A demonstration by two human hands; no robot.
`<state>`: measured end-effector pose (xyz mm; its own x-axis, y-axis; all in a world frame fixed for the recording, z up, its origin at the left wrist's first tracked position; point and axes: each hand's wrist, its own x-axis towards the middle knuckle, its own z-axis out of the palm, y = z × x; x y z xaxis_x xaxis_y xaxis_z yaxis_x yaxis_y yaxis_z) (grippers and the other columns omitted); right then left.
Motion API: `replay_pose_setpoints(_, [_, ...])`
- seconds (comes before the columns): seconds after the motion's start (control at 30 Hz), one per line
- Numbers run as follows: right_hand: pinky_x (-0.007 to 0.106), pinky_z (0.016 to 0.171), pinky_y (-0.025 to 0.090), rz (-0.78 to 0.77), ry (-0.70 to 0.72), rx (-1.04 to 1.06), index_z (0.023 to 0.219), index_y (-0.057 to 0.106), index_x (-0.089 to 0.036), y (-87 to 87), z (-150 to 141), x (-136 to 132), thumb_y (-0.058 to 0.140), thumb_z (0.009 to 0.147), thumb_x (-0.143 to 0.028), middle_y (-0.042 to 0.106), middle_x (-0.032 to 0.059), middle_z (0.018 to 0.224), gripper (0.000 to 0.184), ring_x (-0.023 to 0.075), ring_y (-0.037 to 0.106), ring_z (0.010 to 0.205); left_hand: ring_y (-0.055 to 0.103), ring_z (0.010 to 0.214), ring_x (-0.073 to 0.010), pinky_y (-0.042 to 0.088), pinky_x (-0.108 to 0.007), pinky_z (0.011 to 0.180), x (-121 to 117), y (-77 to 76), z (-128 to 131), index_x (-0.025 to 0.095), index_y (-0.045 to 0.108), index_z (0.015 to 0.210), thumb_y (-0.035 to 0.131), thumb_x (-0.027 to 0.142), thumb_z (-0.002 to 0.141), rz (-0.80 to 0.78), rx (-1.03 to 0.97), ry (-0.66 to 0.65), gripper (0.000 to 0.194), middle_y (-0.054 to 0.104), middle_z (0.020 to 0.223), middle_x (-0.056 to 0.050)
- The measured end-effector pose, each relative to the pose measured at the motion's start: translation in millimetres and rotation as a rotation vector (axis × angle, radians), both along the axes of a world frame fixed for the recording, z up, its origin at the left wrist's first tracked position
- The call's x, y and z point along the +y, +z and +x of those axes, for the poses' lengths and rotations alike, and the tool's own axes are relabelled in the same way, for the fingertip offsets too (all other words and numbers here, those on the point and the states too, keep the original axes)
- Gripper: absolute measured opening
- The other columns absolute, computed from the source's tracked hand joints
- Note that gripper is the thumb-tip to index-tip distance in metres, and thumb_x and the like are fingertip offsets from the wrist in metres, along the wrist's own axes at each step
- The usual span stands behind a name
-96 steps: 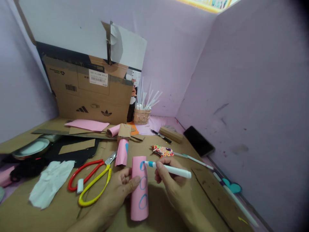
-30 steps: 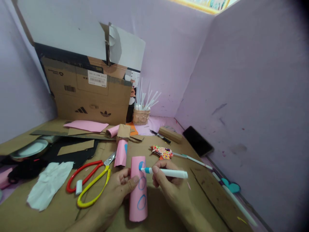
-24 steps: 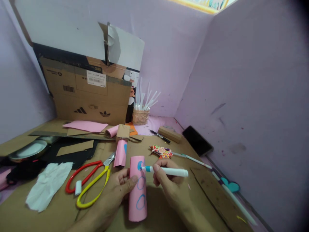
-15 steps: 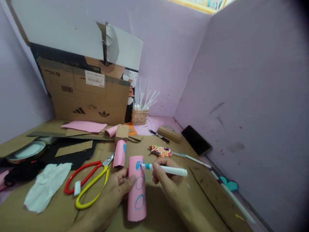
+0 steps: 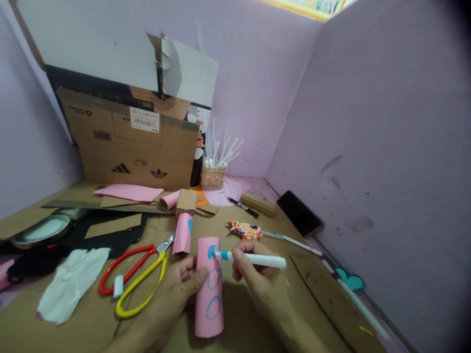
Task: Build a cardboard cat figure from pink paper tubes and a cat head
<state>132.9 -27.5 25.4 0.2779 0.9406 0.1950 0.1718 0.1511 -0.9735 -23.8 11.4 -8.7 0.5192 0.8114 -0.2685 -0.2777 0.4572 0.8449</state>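
Observation:
A pink paper tube (image 5: 208, 314) with blue circles drawn down its side lies on the cardboard surface. My left hand (image 5: 180, 284) grips its left side, thumb pressed on the front. In my right hand (image 5: 253, 274) is a white marker (image 5: 263, 260), its blue tip touching the uppermost circle, which is mostly coloured in; the two lower circles are outlines. Left of my left hand lie scissors (image 5: 159, 264) with one red and one yellow handle, and a small white marker cap (image 5: 118, 286) rests by the red one.
Another pink tube (image 5: 183, 234) leans at a small cardboard box (image 5: 186, 200). A crumpled tissue (image 5: 71, 284) lies left; a phone (image 5: 300, 212) lies by the right wall. Behind stand a large carton (image 5: 136, 147) and a basket of white sticks (image 5: 214, 176).
The blue fill in the top circle looks slightly fuller, with the marker tip still on it. Both hands hold nearly the same position.

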Motion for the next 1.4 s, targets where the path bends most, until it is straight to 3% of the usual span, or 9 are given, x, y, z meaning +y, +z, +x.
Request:
replay_pose_setpoints(0.3, [0.02,0.04,0.038,0.002,-0.067,0.016,0.063,0.058,-0.017,-2.5,-4.0,-0.2,0.06,0.076,-0.039,0.055,-0.0023,0.045,0.026,0.0098,0.049,0.04,0.063,0.073,-0.0182,0.046,-0.027,0.069,-2.4,4.1,0.5,0.015,0.067,0.103,0.079,0.04,0.06,-0.028,-0.012,0.018,0.051,0.072,0.083,-0.008])
replay_pose_setpoints(0.63, [0.023,0.043,0.043,0.031,0.002,0.024,0.07,0.059,-0.017,-3.2,1.9,2.6,0.059,0.08,-0.043,0.057,-0.0002,0.051,0.028,0.0122,0.054,0.045,0.062,0.077,-0.0208,0.048,-0.029,0.07,-1.6,3.8,-1.4,0.015,0.066,0.107,0.079,0.04,0.059,-0.032,0.006,0.007,0.055,0.071,0.087,-0.01])
replay_pose_setpoints(1.0, [0.021,0.043,0.041,0.045,-0.028,-0.031,0.067,0.057,-0.017,-4.6,2.9,2.3,0.057,0.081,-0.038,0.055,-0.0026,0.05,0.025,0.0104,0.052,0.043,0.062,0.074,-0.0187,0.048,-0.029,0.068,-2.2,3.7,-0.8,0.015,0.068,0.101,0.078,0.037,0.063,-0.023,0.01,0.018,0.045,0.071,0.083,-0.009])
replay_pose_setpoints(1.4, [0.02,0.042,0.039,0.035,-0.045,-0.015,0.067,0.057,-0.018,-5.4,3.5,2.4,0.057,0.081,-0.039,0.054,-0.0031,0.049,0.025,0.0104,0.051,0.042,0.064,0.076,-0.0212,0.049,-0.03,0.07,-2.4,4.8,-1.1,0.015,0.068,0.103,0.079,0.038,0.061,-0.027,0.016,0.019,0.049,0.072,0.085,-0.009])
